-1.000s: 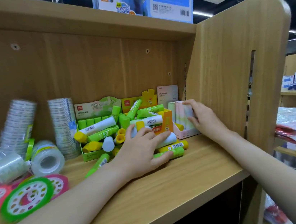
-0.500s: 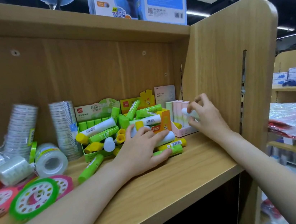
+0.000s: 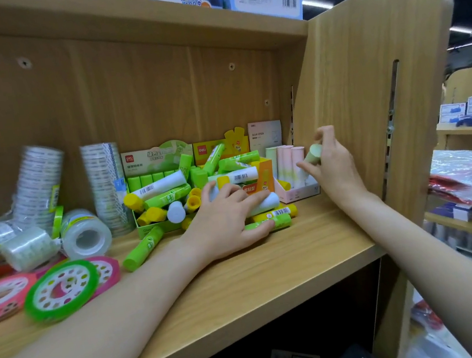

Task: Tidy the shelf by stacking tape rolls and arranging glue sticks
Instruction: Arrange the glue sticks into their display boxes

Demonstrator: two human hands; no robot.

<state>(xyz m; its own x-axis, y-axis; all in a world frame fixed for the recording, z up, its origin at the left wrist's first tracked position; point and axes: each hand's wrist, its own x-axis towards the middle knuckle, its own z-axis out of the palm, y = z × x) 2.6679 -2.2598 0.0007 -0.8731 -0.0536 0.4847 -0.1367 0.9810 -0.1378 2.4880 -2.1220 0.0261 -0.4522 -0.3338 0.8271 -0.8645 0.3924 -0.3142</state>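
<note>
On the shelf [image 3: 243, 286], glue sticks [image 3: 168, 195] still jumbled, tape rolls [image 3: 84, 233] unstacked; right hand [image 3: 333, 166] pinches one stick [image 3: 312, 153], left hand [image 3: 228, 222] lies flat on the pile.

Right hand [image 3: 333, 167] pinches pale green glue stick [image 3: 313, 154], tilted, just above pink tray [image 3: 296, 193] of upright pastel sticks. Left hand [image 3: 228, 220] rests flat on loose glue sticks [image 3: 168, 195]. Tape rolls [image 3: 84, 232] lie left on shelf [image 3: 271, 270].

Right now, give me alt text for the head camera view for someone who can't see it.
A person's right hand pinches a pale green glue stick above a pink display box, while the left hand rests on a pile of glue sticks. Tape rolls sit left on the wooden shelf.
</note>
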